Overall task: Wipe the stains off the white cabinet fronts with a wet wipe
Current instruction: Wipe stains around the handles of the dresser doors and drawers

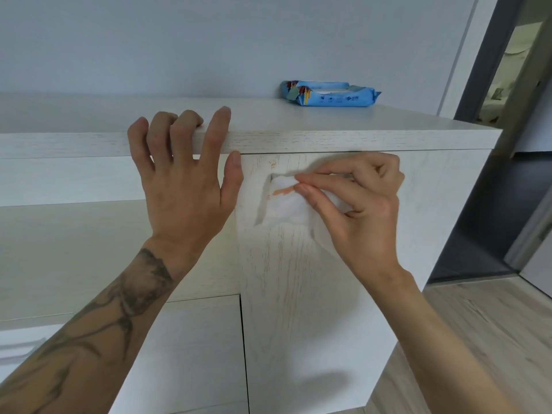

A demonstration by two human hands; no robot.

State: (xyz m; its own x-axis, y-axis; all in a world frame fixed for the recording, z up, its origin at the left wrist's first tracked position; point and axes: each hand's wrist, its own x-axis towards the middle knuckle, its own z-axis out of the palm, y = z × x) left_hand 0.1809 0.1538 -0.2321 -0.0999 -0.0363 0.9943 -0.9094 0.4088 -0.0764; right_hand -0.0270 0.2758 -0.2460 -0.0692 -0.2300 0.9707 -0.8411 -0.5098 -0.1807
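Wet wipe (286, 206) is lying against the upper cabinet front (298, 294), where my right hand (367, 210) is pinching it, fingers (322, 181) pressing. It is carrying an orange smear (282, 191), so I reckon stain is coming off; a small orange fleck (272, 164) at eleven o'clock is waiting. At nine o'clock my left hand (185, 180) is gripping the cabinet top (358, 138); at one o'clock, well apart, the wipe pack (328, 95) is sitting.

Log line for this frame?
right hand: pinches wet wipe on cabinet front | left hand: grips cabinet top | orange stain: above wipe
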